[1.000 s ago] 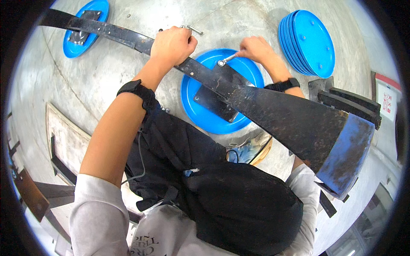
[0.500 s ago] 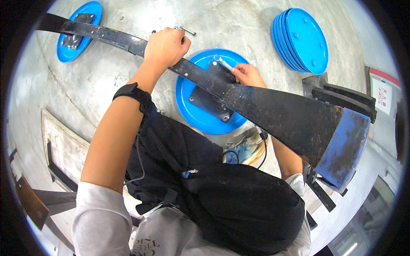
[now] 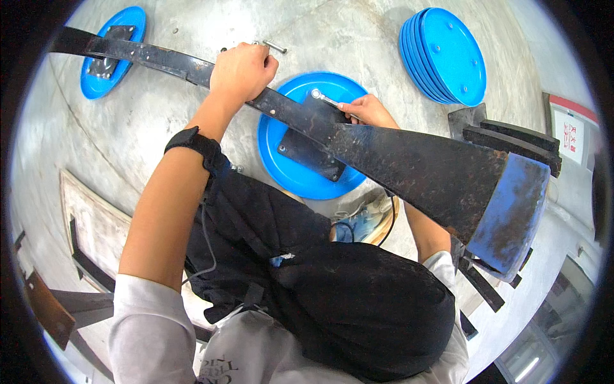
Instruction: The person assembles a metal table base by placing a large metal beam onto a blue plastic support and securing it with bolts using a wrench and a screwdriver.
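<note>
A long black metal bar (image 3: pixel 281 107) crosses in front of me, widening to the right into a broad part with a worn blue end. My left hand (image 3: pixel 240 73) is closed around its narrow stretch. Beneath the bar lies a round blue disc (image 3: pixel 272 157) with a black plate (image 3: pixel 306 155) fixed against it. My right hand (image 3: pixel 369 110), on the bar's far side, grips a silver ring wrench (image 3: pixel 328 100). The wrench's ring end sits over a bolt at the plate's far corner. The bar hides part of the plate.
At the bar's far left end is another blue disc (image 3: pixel 91 88) with a black plate. Stacked blue discs (image 3: pixel 453 57) stand at the far right, near black metal bars (image 3: pixel 511 142). Beyond my left hand a loose bolt (image 3: pixel 275 47) lies on the grey floor.
The wrench's ring end has moved slightly toward me, from just beyond the corner bolt to over it. My left hand keeps its hold on the bar. The whole view has shifted a little.
</note>
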Demonstrator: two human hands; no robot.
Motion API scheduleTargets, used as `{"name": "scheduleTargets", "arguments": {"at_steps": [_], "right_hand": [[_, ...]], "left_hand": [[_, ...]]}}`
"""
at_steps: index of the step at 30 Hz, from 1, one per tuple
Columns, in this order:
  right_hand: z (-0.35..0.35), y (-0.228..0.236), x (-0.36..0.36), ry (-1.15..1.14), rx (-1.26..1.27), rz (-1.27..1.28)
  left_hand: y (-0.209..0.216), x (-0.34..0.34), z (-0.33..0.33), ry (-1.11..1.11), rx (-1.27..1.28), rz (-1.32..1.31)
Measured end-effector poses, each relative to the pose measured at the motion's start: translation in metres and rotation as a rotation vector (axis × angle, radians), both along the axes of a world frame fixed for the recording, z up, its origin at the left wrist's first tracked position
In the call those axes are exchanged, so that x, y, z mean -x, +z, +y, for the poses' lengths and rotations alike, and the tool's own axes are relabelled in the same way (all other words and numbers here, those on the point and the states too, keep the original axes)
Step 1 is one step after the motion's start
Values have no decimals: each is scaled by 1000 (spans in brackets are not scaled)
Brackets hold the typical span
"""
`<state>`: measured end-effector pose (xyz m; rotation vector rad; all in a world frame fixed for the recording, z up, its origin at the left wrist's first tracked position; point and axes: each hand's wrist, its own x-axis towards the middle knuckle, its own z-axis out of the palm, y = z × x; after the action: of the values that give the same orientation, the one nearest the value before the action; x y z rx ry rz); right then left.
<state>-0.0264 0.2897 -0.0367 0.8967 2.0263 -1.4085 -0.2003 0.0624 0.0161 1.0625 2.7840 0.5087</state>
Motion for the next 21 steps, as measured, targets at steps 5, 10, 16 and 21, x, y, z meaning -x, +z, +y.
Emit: {"name": "scheduleTargets", "arguments": {"at_steps": [5, 10, 16, 21], "right_hand": [[17, 18, 37, 419, -635, 111], [14, 39, 73, 871, -966, 726], [-9, 26, 34, 129, -294, 581], [-16, 13, -5, 99, -177, 258]], "left_hand": [[3, 0, 2, -8, -3, -17], [0, 1, -2, -7, 21, 12], [8, 0, 1, -1, 48, -33], [1, 0, -1, -8, -17, 17]]}}
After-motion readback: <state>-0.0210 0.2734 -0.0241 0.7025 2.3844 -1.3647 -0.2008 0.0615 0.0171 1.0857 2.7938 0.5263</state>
